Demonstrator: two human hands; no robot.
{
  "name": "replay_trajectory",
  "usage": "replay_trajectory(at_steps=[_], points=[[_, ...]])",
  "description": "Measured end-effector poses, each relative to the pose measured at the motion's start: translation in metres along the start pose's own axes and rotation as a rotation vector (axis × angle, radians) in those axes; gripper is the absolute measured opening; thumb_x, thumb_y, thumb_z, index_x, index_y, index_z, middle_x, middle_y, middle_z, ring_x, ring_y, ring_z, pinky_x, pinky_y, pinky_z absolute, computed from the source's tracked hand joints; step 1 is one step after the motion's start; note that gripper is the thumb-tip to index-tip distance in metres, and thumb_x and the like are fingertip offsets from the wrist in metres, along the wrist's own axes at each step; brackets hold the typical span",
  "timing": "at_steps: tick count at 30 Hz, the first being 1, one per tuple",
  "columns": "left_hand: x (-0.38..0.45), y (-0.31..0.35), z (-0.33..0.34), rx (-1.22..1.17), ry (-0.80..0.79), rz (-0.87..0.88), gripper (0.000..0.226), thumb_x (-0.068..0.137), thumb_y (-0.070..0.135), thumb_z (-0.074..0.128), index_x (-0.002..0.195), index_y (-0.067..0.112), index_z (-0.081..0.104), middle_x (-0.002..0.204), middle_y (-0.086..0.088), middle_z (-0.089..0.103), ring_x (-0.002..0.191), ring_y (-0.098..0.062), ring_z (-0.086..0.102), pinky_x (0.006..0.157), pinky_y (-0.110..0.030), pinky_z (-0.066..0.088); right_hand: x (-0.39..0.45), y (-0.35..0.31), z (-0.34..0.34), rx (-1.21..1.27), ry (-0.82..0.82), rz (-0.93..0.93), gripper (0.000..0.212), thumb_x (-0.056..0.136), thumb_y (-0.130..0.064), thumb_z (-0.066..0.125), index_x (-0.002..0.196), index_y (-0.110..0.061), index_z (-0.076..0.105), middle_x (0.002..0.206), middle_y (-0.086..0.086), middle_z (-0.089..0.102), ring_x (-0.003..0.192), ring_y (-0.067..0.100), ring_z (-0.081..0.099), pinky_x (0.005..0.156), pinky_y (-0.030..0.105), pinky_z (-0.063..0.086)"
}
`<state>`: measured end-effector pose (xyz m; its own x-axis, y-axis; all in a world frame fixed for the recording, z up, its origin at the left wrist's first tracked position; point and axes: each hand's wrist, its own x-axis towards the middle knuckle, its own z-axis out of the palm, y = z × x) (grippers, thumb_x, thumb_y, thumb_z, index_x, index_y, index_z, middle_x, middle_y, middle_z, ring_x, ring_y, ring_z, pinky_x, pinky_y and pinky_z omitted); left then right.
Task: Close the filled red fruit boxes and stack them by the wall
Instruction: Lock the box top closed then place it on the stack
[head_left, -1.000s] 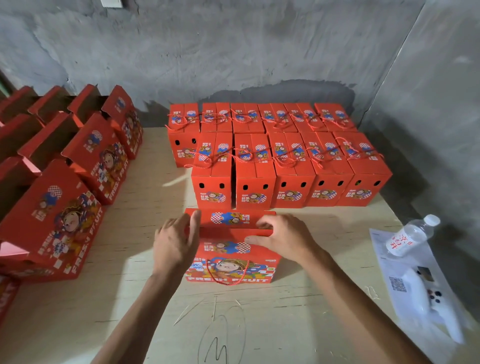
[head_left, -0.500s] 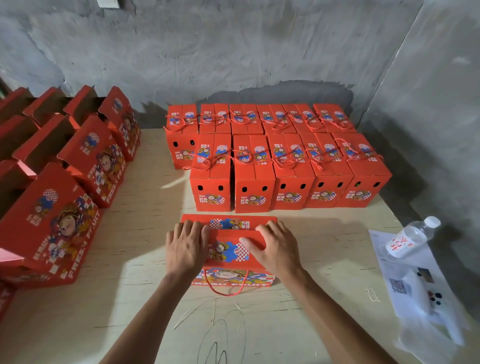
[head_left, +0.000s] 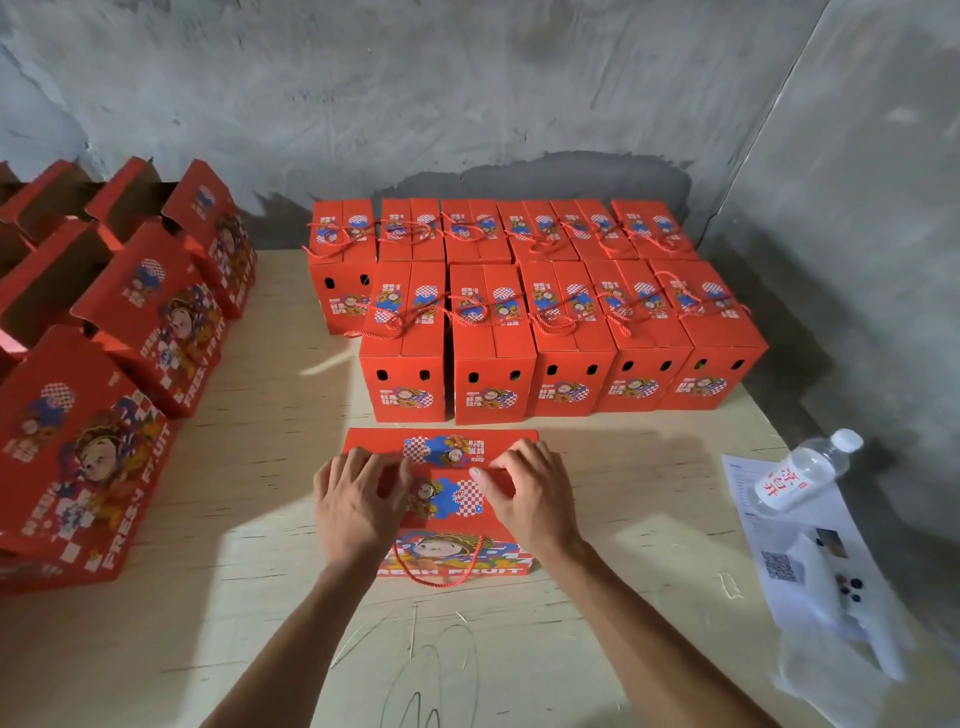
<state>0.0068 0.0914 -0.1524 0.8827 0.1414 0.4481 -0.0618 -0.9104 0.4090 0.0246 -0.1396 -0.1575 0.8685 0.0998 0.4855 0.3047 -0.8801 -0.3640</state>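
Note:
A red fruit box (head_left: 447, 519) stands on the wooden table right in front of me, its red cord handle hanging down the front face. Both top flaps are folded down. My left hand (head_left: 356, 501) rests flat on the left part of the lid. My right hand (head_left: 524, 493) lies on the right part, its fingers curled over the edge of the near flap. Behind it, several closed red boxes (head_left: 524, 312) with tied cords stand in two rows against the grey wall.
Several open red boxes (head_left: 150, 317) with raised flaps line the table's left side. At the right lie a water bottle (head_left: 805, 470), printed paper (head_left: 779, 551) and a white device (head_left: 852, 613) in plastic. Bare plywood (head_left: 270, 395) separates the groups.
Both hands pushed the top flaps down flat and now sit on the lid; the right hand's fingers curled over the flap edge.

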Motion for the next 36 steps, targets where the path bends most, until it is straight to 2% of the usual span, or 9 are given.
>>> replay_trajectory(at_steps=[3,8,12,15,17,19,21,26,36], points=[[0.001,0.000,0.001,-0.026,0.007,-0.017,0.034,0.097,0.048,0.057,0.090,0.020,0.073,0.094,0.001,0.067,0.088,-0.025,0.058,0.092,-0.043,0.042,0.001,0.001,0.003,0.025,0.005,0.008,0.036,0.100,-0.052,0.059,0.082,-0.021,0.063,0.085,-0.010,0.060,0.083,0.006,0.049,0.075,0.023,0.042],[0.010,-0.001,0.001,0.003,-0.053,0.041,0.029,0.097,0.042,0.054,0.088,0.017,0.068,0.087,0.001,0.062,0.081,-0.025,0.054,0.080,-0.041,0.041,0.004,0.002,0.002,-0.013,0.017,-0.011,0.034,0.102,-0.047,0.059,0.080,-0.021,0.060,0.084,-0.010,0.056,0.083,0.007,0.040,0.076,0.029,0.042],[0.021,0.002,0.002,0.059,-0.183,0.051,0.028,0.102,0.039,0.037,0.089,0.019,0.052,0.092,0.000,0.060,0.087,-0.027,0.053,0.085,-0.044,0.044,0.014,-0.004,0.001,-0.082,-0.153,0.049,0.040,0.101,-0.050,0.048,0.091,-0.016,0.066,0.134,0.001,0.061,0.123,0.022,0.054,0.110,0.047,0.039],[0.024,0.005,0.004,0.103,-0.262,0.055,0.037,0.104,0.038,0.028,0.109,0.015,0.056,0.130,-0.007,0.060,0.125,-0.031,0.053,0.112,-0.053,0.033,0.019,-0.014,-0.001,-0.199,-0.350,0.152,0.056,0.099,-0.058,0.024,0.116,-0.018,0.060,0.162,0.004,0.038,0.149,0.025,0.033,0.123,0.059,0.018],[0.027,0.009,0.001,0.118,-0.361,-0.005,0.048,0.104,0.040,0.022,0.135,0.016,0.049,0.158,-0.005,0.042,0.150,-0.026,0.033,0.122,-0.055,0.018,0.019,-0.017,-0.003,-0.227,-0.406,0.145,0.065,0.097,-0.058,0.015,0.144,-0.023,0.043,0.168,0.004,0.027,0.155,0.027,0.023,0.123,0.064,0.010],[0.028,0.015,0.000,0.162,-0.437,-0.022,0.053,0.106,0.042,0.019,0.153,0.022,0.035,0.166,0.001,0.029,0.156,-0.022,0.018,0.123,-0.057,0.014,0.020,-0.015,-0.006,-0.251,-0.458,0.112,0.066,0.098,-0.057,0.008,0.156,-0.032,0.029,0.168,0.001,0.026,0.156,0.028,0.019,0.123,0.066,0.004],[0.027,0.020,-0.003,0.243,-0.483,-0.005,0.055,0.107,0.047,0.022,0.158,0.027,0.027,0.168,0.004,0.024,0.157,-0.021,0.014,0.119,-0.058,0.021,0.024,-0.015,-0.007,-0.278,-0.479,0.098,0.064,0.100,-0.056,0.009,0.157,-0.035,0.029,0.163,0.003,0.033,0.152,0.030,0.024,0.124,0.063,0.004],[0.043,0.032,-0.005,0.352,-0.527,-0.049,0.057,0.099,0.059,0.028,0.147,0.030,0.033,0.150,0.002,0.038,0.139,-0.024,0.031,0.097,-0.059,0.042,0.047,-0.026,0.003,-0.292,-0.559,0.133,0.070,0.102,-0.066,0.011,0.151,-0.023,0.037,0.150,0.016,0.045,0.142,0.034,0.036,0.121,0.053,0.021],[0.039,0.028,0.022,0.297,-0.501,-0.069,0.067,0.102,0.062,0.016,0.156,0.024,0.028,0.164,-0.001,0.028,0.156,-0.024,0.014,0.113,-0.068,0.017,0.040,-0.017,0.016,-0.316,-0.369,0.087,0.062,0.104,-0.060,0.016,0.129,-0.018,0.054,0.118,0.005,0.062,0.112,0.027,0.051,0.111,0.047,0.032]])
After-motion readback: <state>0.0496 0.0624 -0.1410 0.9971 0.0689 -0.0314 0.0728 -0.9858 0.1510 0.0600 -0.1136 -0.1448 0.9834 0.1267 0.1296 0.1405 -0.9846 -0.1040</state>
